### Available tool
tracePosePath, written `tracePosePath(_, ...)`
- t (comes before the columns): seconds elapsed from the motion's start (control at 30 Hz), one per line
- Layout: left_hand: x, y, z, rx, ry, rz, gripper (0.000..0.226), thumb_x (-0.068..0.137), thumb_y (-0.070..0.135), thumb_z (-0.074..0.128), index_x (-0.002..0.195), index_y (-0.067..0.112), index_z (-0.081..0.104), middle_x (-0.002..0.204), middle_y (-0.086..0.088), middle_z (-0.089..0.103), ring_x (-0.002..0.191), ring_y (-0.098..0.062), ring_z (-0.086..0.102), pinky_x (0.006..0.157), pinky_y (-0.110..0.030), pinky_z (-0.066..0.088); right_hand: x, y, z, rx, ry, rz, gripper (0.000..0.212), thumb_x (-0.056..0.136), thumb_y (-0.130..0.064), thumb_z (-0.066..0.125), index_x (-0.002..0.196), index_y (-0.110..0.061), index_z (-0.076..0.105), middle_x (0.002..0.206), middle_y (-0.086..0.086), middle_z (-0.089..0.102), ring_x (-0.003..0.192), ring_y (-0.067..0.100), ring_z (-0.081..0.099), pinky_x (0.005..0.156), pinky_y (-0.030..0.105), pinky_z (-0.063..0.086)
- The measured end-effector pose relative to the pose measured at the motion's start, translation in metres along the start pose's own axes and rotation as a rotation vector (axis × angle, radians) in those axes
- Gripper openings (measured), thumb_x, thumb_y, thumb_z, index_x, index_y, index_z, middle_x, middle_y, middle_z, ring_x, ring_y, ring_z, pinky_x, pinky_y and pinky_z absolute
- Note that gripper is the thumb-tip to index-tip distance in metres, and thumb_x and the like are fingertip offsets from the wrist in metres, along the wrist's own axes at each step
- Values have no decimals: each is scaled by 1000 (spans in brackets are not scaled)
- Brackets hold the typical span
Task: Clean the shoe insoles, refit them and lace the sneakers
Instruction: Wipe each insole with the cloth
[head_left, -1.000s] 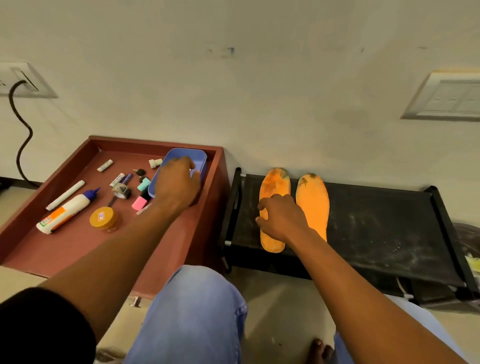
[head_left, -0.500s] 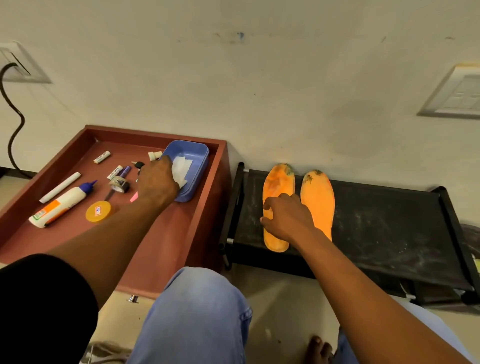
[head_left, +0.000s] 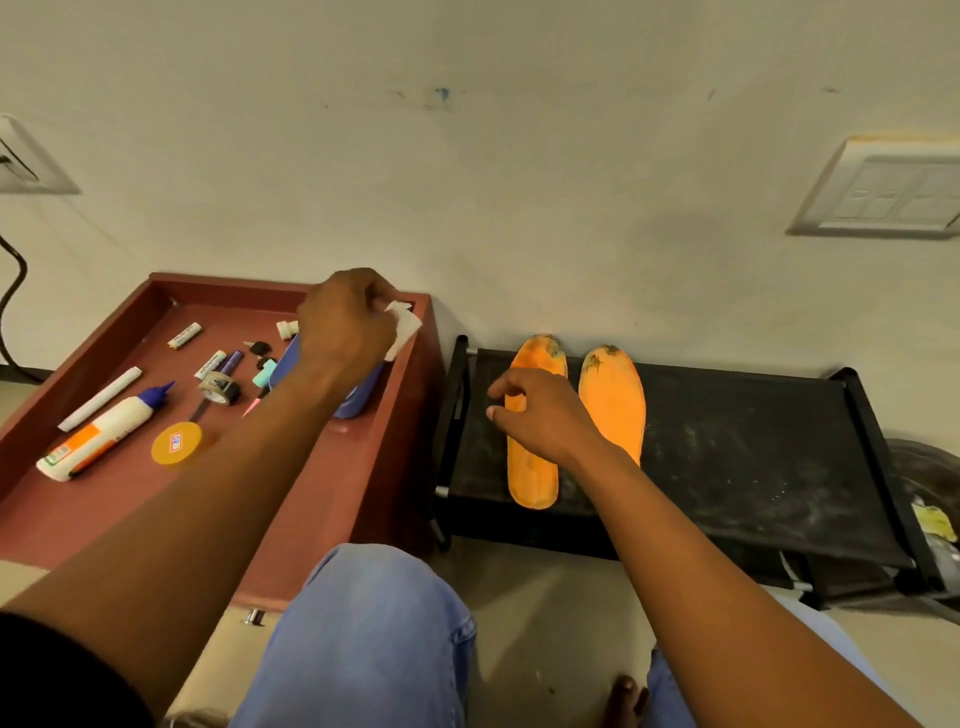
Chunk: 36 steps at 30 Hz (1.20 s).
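The left hand (head_left: 345, 325) pinches a white wipe (head_left: 402, 325) above the blue tub (head_left: 358, 397). The right hand (head_left: 545, 415), fingers loosely apart, hovers over the left orange insole (head_left: 532, 467).

Black sleeve (head_left: 57, 675) at seven o'clock; bare forearms; light blue jeans (head_left: 363, 639) at six o'clock; bare toes (head_left: 626, 699) beside them.

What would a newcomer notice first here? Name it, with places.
Two bright orange insoles lie side by side on the dusty black rack against the wall, the right hand over the left-lying one. Beside it, the left hand lifts a white wipe above the red tray of small supplies.
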<state>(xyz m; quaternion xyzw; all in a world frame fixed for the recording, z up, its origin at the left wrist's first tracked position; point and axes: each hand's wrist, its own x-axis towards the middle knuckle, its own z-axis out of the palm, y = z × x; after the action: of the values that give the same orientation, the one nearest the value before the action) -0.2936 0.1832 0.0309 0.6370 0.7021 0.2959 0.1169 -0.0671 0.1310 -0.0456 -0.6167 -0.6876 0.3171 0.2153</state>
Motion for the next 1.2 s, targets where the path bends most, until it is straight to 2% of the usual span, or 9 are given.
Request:
tracePosePath(0.13,-19,39,16,-308,8,-15,18,87,10,72,96,25,73,86,11,69,79,-6,65,69,-26,54,2,-8,-16,332,167,-4,15,88,-22,73,103,-23,76,100,-11,73,94,3,66,83,22,52)
tracePosePath(0.27,-38,67,44,-563,14,-133,26,87,12,77,107,26,71,96,8,69,87,-7,66,68,-21,53,2,-10,-36,717,231,130,21,90,-17,73,112,-19,71,97,-2,74,92,15,71,78,34,62)
tracePosePath(0.37,-48,81,65,-702,-28,-238,33,86,8,78,110,28,68,107,7,69,98,-10,67,75,-25,58,2,-6,-44,910,212,256,27,91,-13,72,116,-22,65,107,1,68,96,22,71,75,36,64)
tracePosePath(0.53,-54,94,89,-883,-51,-439,33,87,2,77,112,22,69,103,3,69,99,-16,69,83,-35,62,5,7,-53,1094,290,331,33,88,0,72,118,-14,68,124,13,65,101,34,71,70,40,64)
tracePosePath(0.8,-55,92,109,-1087,-216,-622,18,90,14,78,106,7,74,102,-10,77,89,-25,77,70,-34,64,8,15,-61,1049,374,388,28,86,5,72,109,-12,71,118,9,66,98,31,70,66,35,64)
tracePosePath(0.9,-49,89,118,-964,-180,-591,13,87,12,80,99,13,76,102,-7,77,93,-26,76,77,-41,65,9,20,-59,958,429,402,32,86,1,74,114,-14,69,109,-1,65,95,21,67,69,33,64)
tracePosePath(1.03,-44,88,124,-727,-87,-516,13,81,17,86,87,21,75,91,2,76,85,-19,75,75,-42,65,6,29,-55,558,545,364,29,85,-10,76,110,-23,68,103,-11,66,95,9,63,81,24,56)
tracePosePath(1.13,-45,88,127,-742,-120,-521,15,79,14,87,86,17,74,88,-4,76,79,-22,77,70,-44,65,9,26,-52,497,439,310,29,81,-11,78,107,-24,71,99,-13,68,93,6,65,86,28,59)
tracePosePath(1.2,-47,89,129,-771,-151,-521,14,79,13,86,87,15,74,84,-8,77,74,-23,78,70,-45,65,10,23,-48,484,275,274,44,77,-18,84,118,-22,70,112,-7,71,102,10,66,90,31,58)
